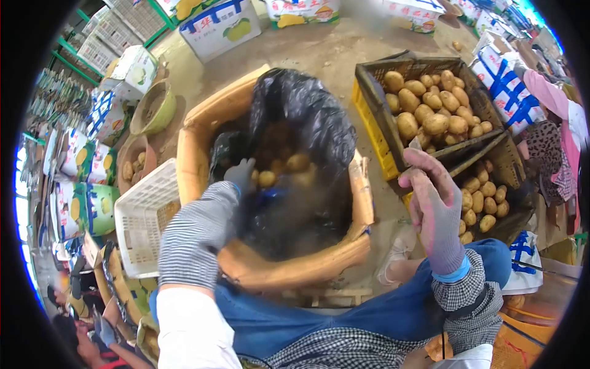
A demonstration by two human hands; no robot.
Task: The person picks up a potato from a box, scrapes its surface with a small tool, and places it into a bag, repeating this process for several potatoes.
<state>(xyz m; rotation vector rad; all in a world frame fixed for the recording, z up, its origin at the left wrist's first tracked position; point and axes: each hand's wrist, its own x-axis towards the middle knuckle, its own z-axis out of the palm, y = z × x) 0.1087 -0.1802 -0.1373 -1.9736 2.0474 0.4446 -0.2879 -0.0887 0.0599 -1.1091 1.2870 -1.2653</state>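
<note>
The left hand (239, 173), in a gray glove, is reaching into the big box (198, 117), which is wearing a black plastic bag (301, 101) inside. Some potatoes (298, 163) are lying in the big box, just to the right of the left hand's fingers. It is looking blurry there, so I cannot tell if the left hand is spreading, pressing or pinching. The right hand (435, 212) is hanging in the air, to the right of the big box, and is bending its fingers. A tiny gray tip (415, 144) is poking up by them, but I cannot tell if they are pinching it. To the right of the big box, 2 dark crates (367, 83) are holding more potatoes. A white basket (136, 230) is leaning by the big box's left side.
</note>
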